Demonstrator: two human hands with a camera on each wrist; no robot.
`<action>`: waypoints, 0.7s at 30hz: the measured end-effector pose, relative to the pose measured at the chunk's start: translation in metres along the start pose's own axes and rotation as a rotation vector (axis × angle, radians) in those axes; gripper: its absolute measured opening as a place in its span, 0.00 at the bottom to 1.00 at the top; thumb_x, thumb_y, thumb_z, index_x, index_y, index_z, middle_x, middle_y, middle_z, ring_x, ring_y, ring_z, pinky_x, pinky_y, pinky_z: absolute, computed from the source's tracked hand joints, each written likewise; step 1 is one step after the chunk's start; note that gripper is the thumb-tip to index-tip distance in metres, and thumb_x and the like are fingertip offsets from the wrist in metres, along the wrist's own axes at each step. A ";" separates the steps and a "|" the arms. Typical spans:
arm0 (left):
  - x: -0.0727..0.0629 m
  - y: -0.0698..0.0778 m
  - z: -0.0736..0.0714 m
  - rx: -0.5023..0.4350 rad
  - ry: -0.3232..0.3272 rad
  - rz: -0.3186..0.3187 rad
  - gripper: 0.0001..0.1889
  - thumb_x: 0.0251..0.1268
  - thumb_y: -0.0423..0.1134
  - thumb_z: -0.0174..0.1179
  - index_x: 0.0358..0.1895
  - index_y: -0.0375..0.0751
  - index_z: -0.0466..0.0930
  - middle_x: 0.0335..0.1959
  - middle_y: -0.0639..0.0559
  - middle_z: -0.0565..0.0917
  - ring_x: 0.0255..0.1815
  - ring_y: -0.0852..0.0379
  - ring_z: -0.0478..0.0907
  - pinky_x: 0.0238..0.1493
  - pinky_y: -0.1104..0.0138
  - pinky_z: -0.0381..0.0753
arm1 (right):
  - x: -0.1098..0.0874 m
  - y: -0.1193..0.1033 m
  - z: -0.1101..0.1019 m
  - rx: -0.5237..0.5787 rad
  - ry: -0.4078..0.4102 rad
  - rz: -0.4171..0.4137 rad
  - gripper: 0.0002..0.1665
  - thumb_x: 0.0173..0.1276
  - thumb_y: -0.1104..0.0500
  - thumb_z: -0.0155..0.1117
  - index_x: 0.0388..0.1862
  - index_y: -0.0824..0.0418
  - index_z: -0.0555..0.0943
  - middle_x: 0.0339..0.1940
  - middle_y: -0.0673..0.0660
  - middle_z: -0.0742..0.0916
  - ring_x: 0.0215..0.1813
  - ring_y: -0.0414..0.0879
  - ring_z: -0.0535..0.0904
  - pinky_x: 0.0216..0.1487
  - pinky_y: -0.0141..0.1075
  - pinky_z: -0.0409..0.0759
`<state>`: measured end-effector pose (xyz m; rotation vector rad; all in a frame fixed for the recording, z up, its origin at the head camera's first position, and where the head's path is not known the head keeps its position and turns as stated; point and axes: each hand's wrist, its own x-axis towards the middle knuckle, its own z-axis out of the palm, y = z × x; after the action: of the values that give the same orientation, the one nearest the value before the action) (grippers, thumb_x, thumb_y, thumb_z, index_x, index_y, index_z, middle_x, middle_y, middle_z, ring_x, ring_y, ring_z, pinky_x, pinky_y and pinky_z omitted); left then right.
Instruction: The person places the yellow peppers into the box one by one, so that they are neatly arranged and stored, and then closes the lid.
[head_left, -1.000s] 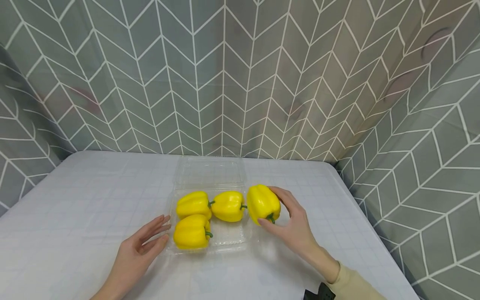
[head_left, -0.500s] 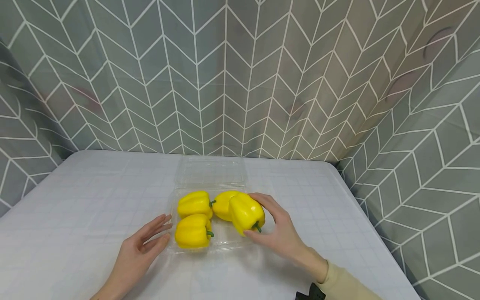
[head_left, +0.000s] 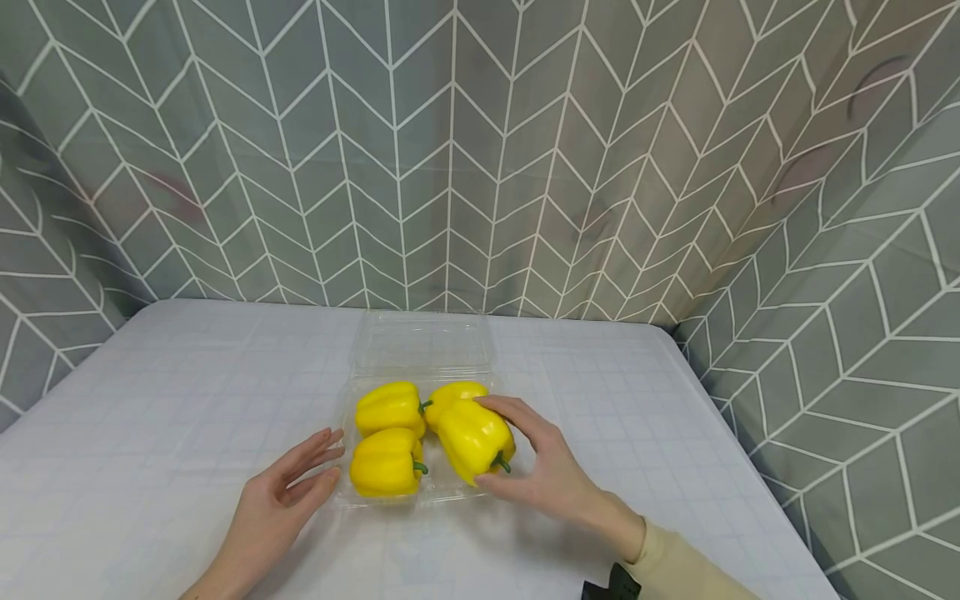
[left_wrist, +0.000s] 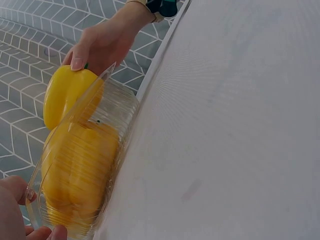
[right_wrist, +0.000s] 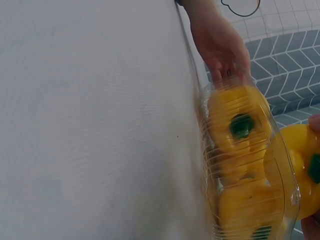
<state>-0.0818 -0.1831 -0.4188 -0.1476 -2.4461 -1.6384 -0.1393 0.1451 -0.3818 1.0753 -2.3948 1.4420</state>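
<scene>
A yellow bell pepper (head_left: 474,437) is gripped between the thumb and fingers of my right hand (head_left: 551,475), over the front right part of a clear plastic clamshell container (head_left: 442,492). Three more yellow peppers lie in the container: one at back left (head_left: 386,408), one at front left (head_left: 385,463), and one at back right (head_left: 455,393), partly hidden by the held pepper. In the left wrist view the held pepper (left_wrist: 67,92) is tilted above the container's rim. My left hand (head_left: 273,492) rests at the container's left edge, fingertips touching its side.
The container's clear lid (head_left: 422,343) lies folded back behind it. A white cloth with a faint grid covers the table (head_left: 187,383). Grey curtains (head_left: 420,167) with a white pattern stand behind and to the right of the table.
My right hand has carried its pepper leftward and slightly toward me, from beside the container to over its front right part. My left hand has stayed at the container's edge.
</scene>
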 end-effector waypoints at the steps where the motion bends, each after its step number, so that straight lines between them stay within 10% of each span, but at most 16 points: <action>1: 0.000 0.000 0.000 0.001 0.000 0.000 0.28 0.71 0.42 0.63 0.71 0.43 0.70 0.67 0.46 0.78 0.57 0.77 0.76 0.51 0.80 0.82 | 0.001 0.000 0.000 0.011 -0.010 0.001 0.45 0.56 0.56 0.80 0.71 0.49 0.70 0.67 0.49 0.78 0.68 0.46 0.74 0.72 0.48 0.73; 21: 0.000 0.002 -0.001 0.005 0.003 0.008 0.28 0.70 0.41 0.64 0.71 0.40 0.70 0.66 0.44 0.78 0.56 0.77 0.77 0.51 0.80 0.82 | 0.009 0.010 -0.013 0.121 -0.161 0.036 0.42 0.58 0.59 0.78 0.71 0.49 0.72 0.65 0.49 0.78 0.68 0.47 0.73 0.75 0.47 0.69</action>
<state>-0.0813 -0.1831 -0.4169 -0.1529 -2.4441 -1.6276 -0.1551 0.1544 -0.3783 1.2262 -2.4740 1.5871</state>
